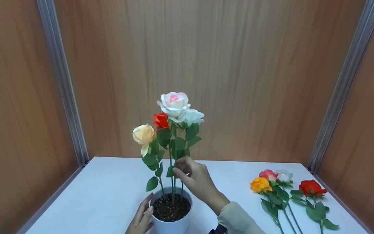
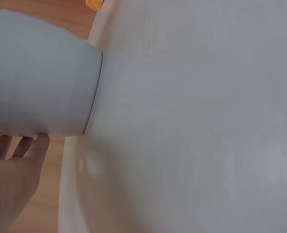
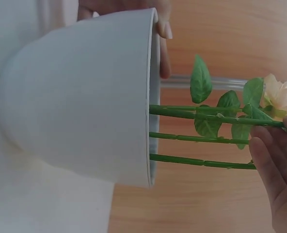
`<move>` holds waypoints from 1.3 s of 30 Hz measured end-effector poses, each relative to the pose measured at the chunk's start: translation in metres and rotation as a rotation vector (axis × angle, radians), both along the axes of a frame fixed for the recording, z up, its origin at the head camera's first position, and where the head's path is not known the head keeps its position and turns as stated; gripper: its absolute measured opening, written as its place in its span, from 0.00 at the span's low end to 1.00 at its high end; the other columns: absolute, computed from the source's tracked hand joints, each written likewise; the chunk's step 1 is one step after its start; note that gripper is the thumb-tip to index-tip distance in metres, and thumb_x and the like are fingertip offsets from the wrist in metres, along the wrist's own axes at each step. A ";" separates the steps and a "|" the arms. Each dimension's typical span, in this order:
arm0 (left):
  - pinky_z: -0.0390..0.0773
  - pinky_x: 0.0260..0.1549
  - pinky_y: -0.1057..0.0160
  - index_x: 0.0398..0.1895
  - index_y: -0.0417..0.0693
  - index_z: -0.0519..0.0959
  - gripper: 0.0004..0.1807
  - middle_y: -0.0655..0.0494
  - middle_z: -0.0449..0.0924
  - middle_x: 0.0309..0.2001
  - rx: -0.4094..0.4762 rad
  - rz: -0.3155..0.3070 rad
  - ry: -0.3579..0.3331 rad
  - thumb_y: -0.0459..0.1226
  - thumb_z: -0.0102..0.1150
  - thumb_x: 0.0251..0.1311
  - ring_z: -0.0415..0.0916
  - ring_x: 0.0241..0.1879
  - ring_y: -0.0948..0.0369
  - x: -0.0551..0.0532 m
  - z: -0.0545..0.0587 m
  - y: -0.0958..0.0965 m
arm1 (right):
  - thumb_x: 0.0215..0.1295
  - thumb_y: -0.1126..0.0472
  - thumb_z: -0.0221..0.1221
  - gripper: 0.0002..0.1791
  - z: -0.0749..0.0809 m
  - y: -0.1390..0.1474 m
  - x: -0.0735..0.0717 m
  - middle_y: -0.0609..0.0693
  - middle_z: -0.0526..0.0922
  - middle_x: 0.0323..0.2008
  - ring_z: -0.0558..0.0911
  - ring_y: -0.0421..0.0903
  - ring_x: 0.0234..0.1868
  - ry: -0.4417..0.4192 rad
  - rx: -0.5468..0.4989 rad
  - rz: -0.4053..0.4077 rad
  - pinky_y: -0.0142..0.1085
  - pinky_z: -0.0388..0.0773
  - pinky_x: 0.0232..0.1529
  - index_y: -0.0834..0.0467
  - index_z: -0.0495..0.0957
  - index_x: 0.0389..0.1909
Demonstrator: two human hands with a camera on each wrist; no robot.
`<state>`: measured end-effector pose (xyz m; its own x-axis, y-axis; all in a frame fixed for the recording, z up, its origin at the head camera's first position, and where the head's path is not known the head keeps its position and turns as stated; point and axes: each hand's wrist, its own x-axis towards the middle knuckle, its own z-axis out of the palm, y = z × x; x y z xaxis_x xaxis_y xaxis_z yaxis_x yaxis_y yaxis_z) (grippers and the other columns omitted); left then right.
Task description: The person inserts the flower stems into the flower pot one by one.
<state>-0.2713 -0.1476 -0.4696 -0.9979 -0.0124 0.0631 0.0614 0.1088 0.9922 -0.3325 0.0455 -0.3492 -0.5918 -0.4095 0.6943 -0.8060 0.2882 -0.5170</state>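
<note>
A white pot of dark soil stands on the table with several artificial roses upright in it. They are a cream rose, a red rose, a large white-pink rose and a smaller white rose. My right hand pinches a green stem above the rim between thumb and fingers. My left hand rests its fairly straight fingers on the pot's left side. In the left wrist view, the left fingertips touch the pot wall.
To the right on the white table lie an orange rose, a pink rose, a white rose and a red rose. Wood panels with grey metal corner posts enclose the table.
</note>
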 end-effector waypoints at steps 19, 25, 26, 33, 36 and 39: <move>0.62 0.46 0.28 0.70 0.46 0.48 0.41 0.29 0.43 0.66 -0.005 0.002 0.017 0.61 0.39 0.62 0.39 0.63 0.30 -0.001 0.000 0.001 | 0.63 0.56 0.57 0.06 -0.022 -0.008 -0.007 0.37 0.80 0.31 0.79 0.33 0.30 -0.085 0.049 -0.010 0.27 0.79 0.32 0.50 0.76 0.40; 0.60 0.46 0.28 0.70 0.47 0.48 0.41 0.30 0.42 0.67 -0.006 -0.003 0.025 0.61 0.39 0.62 0.35 0.63 0.31 -0.001 -0.002 0.002 | 0.63 0.55 0.57 0.06 -0.033 -0.010 -0.009 0.36 0.81 0.29 0.79 0.32 0.30 -0.136 0.078 -0.021 0.25 0.78 0.32 0.51 0.78 0.38; 0.60 0.46 0.28 0.70 0.47 0.48 0.41 0.30 0.41 0.67 -0.005 -0.005 0.025 0.61 0.39 0.63 0.35 0.63 0.31 -0.001 -0.002 0.001 | 0.63 0.55 0.57 0.06 -0.034 -0.010 -0.009 0.37 0.81 0.29 0.79 0.32 0.30 -0.151 0.080 -0.025 0.25 0.78 0.32 0.51 0.79 0.38; 0.57 0.47 0.27 0.71 0.45 0.46 0.41 0.29 0.39 0.67 -0.006 -0.028 0.032 0.60 0.38 0.64 0.33 0.63 0.31 0.000 -0.003 0.001 | 0.63 0.54 0.57 0.06 -0.038 -0.010 -0.007 0.40 0.83 0.28 0.80 0.33 0.28 -0.271 0.118 -0.035 0.26 0.79 0.30 0.49 0.80 0.37; 0.57 0.47 0.27 0.71 0.45 0.45 0.41 0.30 0.39 0.67 -0.010 -0.028 0.029 0.60 0.37 0.64 0.33 0.63 0.31 -0.001 -0.003 0.001 | 0.63 0.53 0.57 0.06 -0.039 -0.009 -0.008 0.39 0.82 0.28 0.79 0.32 0.29 -0.283 0.132 -0.041 0.26 0.78 0.31 0.48 0.80 0.36; 0.58 0.47 0.27 0.71 0.45 0.46 0.40 0.31 0.38 0.68 -0.012 -0.029 0.033 0.60 0.37 0.64 0.32 0.63 0.31 -0.001 -0.002 0.001 | 0.63 0.52 0.57 0.06 -0.039 -0.008 -0.008 0.38 0.82 0.28 0.79 0.33 0.29 -0.292 0.133 -0.040 0.27 0.78 0.31 0.48 0.80 0.35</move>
